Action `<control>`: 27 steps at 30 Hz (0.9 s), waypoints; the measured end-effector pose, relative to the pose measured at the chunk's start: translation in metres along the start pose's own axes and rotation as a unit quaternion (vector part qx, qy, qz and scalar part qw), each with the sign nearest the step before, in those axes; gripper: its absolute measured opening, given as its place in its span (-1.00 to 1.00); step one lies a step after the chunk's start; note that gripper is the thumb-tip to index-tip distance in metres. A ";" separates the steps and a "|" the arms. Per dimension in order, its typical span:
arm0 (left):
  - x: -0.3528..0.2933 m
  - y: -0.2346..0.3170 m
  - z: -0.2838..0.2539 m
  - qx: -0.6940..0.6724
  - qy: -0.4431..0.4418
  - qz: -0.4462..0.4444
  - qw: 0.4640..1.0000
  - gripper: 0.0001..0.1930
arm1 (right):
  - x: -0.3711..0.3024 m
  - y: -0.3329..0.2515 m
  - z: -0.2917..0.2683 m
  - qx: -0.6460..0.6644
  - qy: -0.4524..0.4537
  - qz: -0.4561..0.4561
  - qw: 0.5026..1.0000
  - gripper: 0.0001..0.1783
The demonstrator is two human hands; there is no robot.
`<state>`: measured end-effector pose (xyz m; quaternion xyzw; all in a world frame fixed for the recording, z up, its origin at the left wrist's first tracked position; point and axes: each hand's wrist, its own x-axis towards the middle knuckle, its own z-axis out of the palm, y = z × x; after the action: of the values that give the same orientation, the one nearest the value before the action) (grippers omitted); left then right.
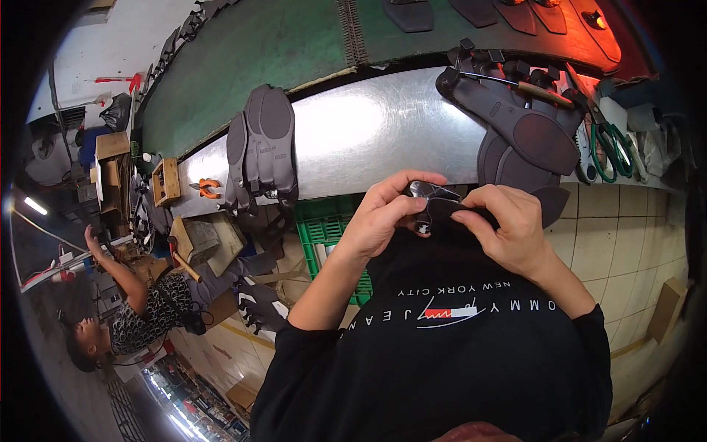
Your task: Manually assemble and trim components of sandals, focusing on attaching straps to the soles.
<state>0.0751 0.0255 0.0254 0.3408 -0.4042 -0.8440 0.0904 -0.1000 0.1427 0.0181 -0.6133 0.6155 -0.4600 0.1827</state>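
Note:
Close to my chest, just off the near edge of the metal shelf, a small glossy black piece (417, 191) with a thin pale line on it is between my hands. My left hand (383, 215) is closed on it, thumb on top. The thumb and fingers of my right hand (509, 221) pinch its right end, which merges with my black shirt, so its full shape is hidden. Beyond my right hand lies a pile of dark grey shoe soles (541, 140) with oval patches. Further left on the shelf, several more soles (276, 140) stand side by side.
A wooden-handled tool (545, 93) lies across the sole pile, beside green-handled scissors (611, 151). Orange-handled pliers (209, 186) and a wooden frame (166, 183) sit left. Behind runs a green belt (243, 66) carrying soles. Below are a green crate (322, 234) and a hammer (184, 261). A person (147, 309) is at left.

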 end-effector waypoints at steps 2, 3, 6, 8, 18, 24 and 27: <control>0.002 -0.004 -0.003 0.019 0.000 0.004 1.000 -0.69 | 0.000 0.001 0.002 -0.009 0.008 -0.012 1.000 -0.80; 0.003 -0.006 -0.004 0.038 -0.001 0.008 0.999 -0.70 | -0.001 0.001 0.003 -0.009 0.007 -0.012 1.000 -0.80; 0.005 -0.009 -0.003 0.061 0.021 0.002 0.998 -0.74 | -0.003 0.003 0.005 -0.014 -0.004 -0.023 1.000 -0.81; 0.007 -0.015 -0.004 0.077 0.033 0.013 0.996 -0.77 | -0.005 0.002 0.005 -0.004 -0.012 0.002 1.000 -0.81; 0.005 -0.020 0.001 0.112 0.082 0.004 0.990 -0.85 | -0.009 0.001 0.010 0.057 -0.020 0.091 0.994 -0.78; 0.005 -0.025 -0.003 0.135 0.077 0.029 0.987 -0.85 | -0.007 0.004 0.012 0.088 -0.021 0.108 0.990 -0.75; 0.007 -0.026 -0.003 0.155 0.076 0.046 0.984 -0.85 | -0.005 0.006 0.012 0.123 -0.036 0.118 0.985 -0.81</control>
<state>0.0749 0.0377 0.0016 0.3946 -0.5370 -0.7380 0.1060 -0.0930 0.1422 0.0057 -0.5255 0.6155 -0.4849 0.3313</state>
